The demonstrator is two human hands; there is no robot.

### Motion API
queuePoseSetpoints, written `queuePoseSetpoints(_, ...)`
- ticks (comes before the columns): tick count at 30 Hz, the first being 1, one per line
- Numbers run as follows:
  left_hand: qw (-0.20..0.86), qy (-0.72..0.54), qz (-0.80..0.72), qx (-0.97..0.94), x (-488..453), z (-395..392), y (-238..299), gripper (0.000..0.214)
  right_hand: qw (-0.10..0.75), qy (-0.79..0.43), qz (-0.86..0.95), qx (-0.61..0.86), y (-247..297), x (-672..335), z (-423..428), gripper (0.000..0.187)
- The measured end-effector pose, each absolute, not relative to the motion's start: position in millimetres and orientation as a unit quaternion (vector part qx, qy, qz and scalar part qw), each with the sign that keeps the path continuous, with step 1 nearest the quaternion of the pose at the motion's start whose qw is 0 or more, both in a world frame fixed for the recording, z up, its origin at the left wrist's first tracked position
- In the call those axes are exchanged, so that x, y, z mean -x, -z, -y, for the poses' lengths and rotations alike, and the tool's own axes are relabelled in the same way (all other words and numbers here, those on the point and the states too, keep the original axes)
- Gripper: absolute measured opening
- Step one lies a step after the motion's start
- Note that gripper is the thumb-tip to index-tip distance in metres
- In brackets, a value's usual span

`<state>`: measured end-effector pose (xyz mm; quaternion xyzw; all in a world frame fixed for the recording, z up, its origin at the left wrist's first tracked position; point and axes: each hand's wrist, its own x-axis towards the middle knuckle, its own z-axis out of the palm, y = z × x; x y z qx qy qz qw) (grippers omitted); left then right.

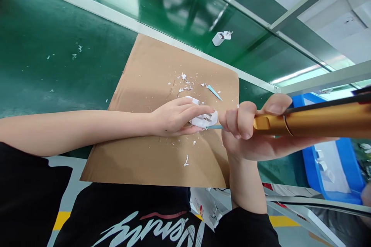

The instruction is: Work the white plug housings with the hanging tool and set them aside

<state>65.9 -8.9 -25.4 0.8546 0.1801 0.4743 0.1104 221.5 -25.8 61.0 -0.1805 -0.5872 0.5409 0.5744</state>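
Note:
My left hand (178, 117) lies over the cardboard, its fingers closed on a white power adapter (204, 119) with metal plug prongs facing up. My right hand (249, 135) is wrapped round a gold-coloured cylindrical cutting tool (327, 119) that reaches off to the right. From the tool side a thin light-blue blade (213, 127) touches or nearly touches the adapter's lower edge; its root is hidden by my right fingers. Further up the cardboard rests a separate light-blue pointed piece (214, 92).
Under my hands is a brown cardboard sheet (150, 65) strewn with white shavings (184, 77), on a green table (58, 77). An opened white adapter (218, 38) stands beyond the metal rail. A blue bin (315, 170) at right holds white parts (323, 166).

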Motion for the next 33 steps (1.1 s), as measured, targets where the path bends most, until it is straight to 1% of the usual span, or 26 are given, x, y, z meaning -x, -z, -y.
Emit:
queuePoseSetpoints(2, 0.112, -0.471, -0.177, -0.857, -65.7, 8.8, 25.4, 0.040, 0.576, -0.536, 0.591, 0.179, -59.9, -222.2, 24.5, 0.054)
queuePoseSetpoints(5, 0.114, -0.466, -0.176, -0.860, -65.4, 8.6, 25.1, 0.039, 0.574, -0.537, 0.584, 0.200, -59.3, -223.1, 23.6, 0.056)
queuePoseSetpoints(9, 0.116, -0.475, -0.171, -0.856, -65.1, 8.3, 24.0, 0.037, 0.566, -0.541, 0.599, 0.166, -59.8, -223.6, 23.1, 0.050)
queuePoseSetpoints(12, 0.117, -0.473, -0.170, -0.856, -65.0, 8.3, 23.3, 0.035, 0.566, -0.547, 0.590, 0.178, -60.6, -223.5, 23.8, 0.043)
queuePoseSetpoints(19, 0.122, -0.474, -0.168, -0.856, -64.4, 8.4, 22.7, 0.036, 0.567, -0.561, 0.565, 0.213, -61.4, -224.0, 28.9, 0.040)
queuePoseSetpoints(21, 0.119, -0.484, -0.162, -0.852, -64.2, 8.3, 22.6, 0.037, 0.568, -0.561, 0.567, 0.202, -59.8, -224.4, 27.4, 0.044)
queuePoseSetpoints(25, 0.115, -0.482, -0.169, -0.852, -63.8, 8.4, 22.5, 0.039, 0.565, -0.549, 0.585, 0.193, -56.9, -223.7, 21.3, 0.057)
queuePoseSetpoints(27, 0.112, -0.481, -0.171, -0.853, -63.7, 8.6, 22.3, 0.039, 0.557, -0.554, 0.596, 0.165, -57.5, -222.8, 19.9, 0.058)
queuePoseSetpoints(29, 0.110, -0.485, -0.165, -0.852, -63.7, 8.6, 22.2, 0.040, 0.551, -0.561, 0.603, 0.132, -58.8, -222.2, 20.7, 0.054)
queuePoseSetpoints(31, 0.108, -0.489, -0.160, -0.850, -63.7, 8.5, 22.4, 0.039, 0.554, -0.561, 0.594, 0.158, -59.4, -222.6, 22.7, 0.046)
queuePoseSetpoints(33, 0.109, -0.488, -0.159, -0.851, -63.7, 8.2, 22.9, 0.038, 0.559, -0.554, 0.584, 0.202, -58.7, -223.9, 24.0, 0.046)
